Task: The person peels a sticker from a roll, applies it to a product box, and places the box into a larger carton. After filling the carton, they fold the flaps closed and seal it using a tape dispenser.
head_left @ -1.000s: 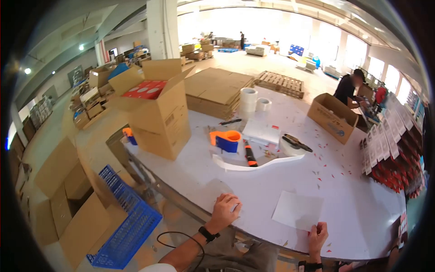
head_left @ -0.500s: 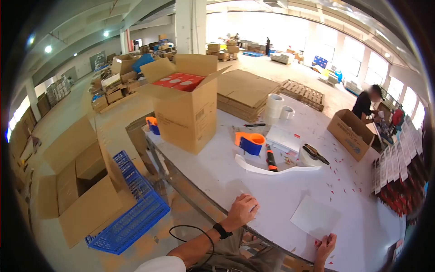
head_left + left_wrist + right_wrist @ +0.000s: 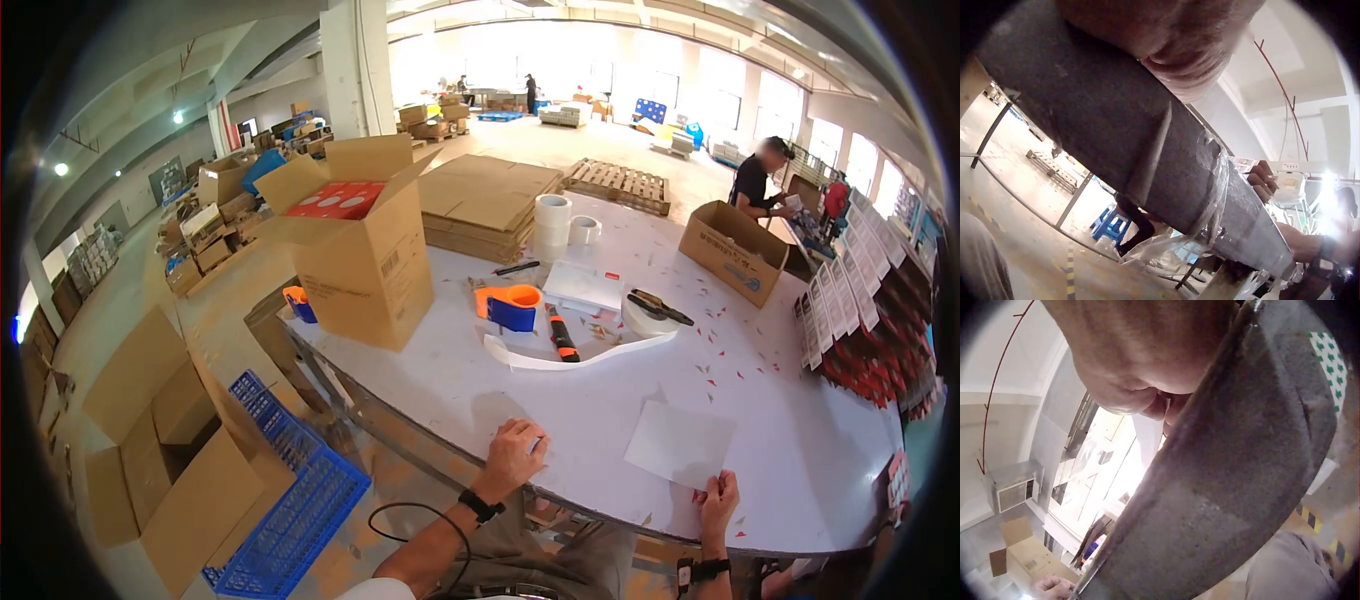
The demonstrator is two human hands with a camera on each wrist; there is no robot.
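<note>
My left hand (image 3: 517, 452) rests on the near edge of the white table (image 3: 580, 425), its fingers loosely curled. Nothing shows clearly in its grasp. To its right, my right hand (image 3: 718, 500) pinches the near right corner of a white sheet of paper (image 3: 682, 442) close over the tabletop. A small red scrap (image 3: 698, 496) shows beside those fingers. In the right wrist view the sheet (image 3: 1146, 439) extends past the fingers, and the dark table underside (image 3: 1229, 487) hides much of the hand.
Farther back lie an orange-and-blue tape dispenser (image 3: 512, 307), a utility knife (image 3: 562, 335), pliers (image 3: 660, 306) and tape rolls (image 3: 552, 220). An open carton (image 3: 365, 275) with red boxes stands left. Stacked red-and-white packages (image 3: 865, 315) stand right. A blue crate (image 3: 300, 510) sits on the floor.
The head view swings left and then back. Both hands stay nearly in place, the right still pinching the sheet. The person at the back right now has their hands raised higher.
</note>
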